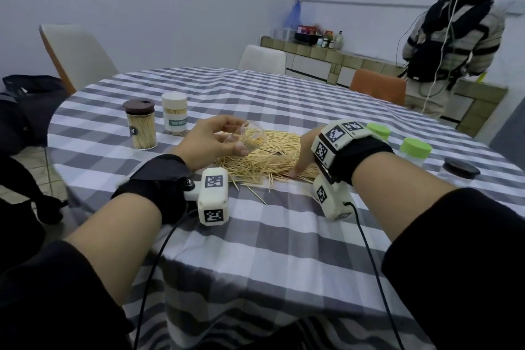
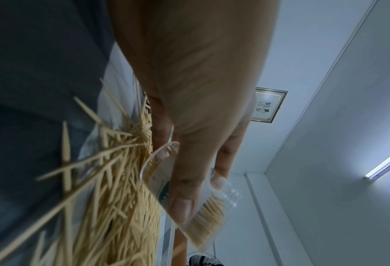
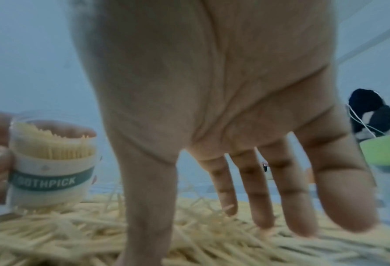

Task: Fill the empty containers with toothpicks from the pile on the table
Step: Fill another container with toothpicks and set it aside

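Mid-fill: left hand [image 1: 211, 138] is gripping a part-filled clear toothpick container [image 1: 251, 138], tilted over the toothpick pile [image 1: 270, 160] mid-worktop, while right hand [image 1: 305, 155] is reaching in, fingers spread and empty; next, pinching a bunch and feeding it in.

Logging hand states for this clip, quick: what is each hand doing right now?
Left hand: grips a clear toothpick container, partly filled.
Right hand: open, fingers spread, fingertips down on the toothpick pile, holding nothing.
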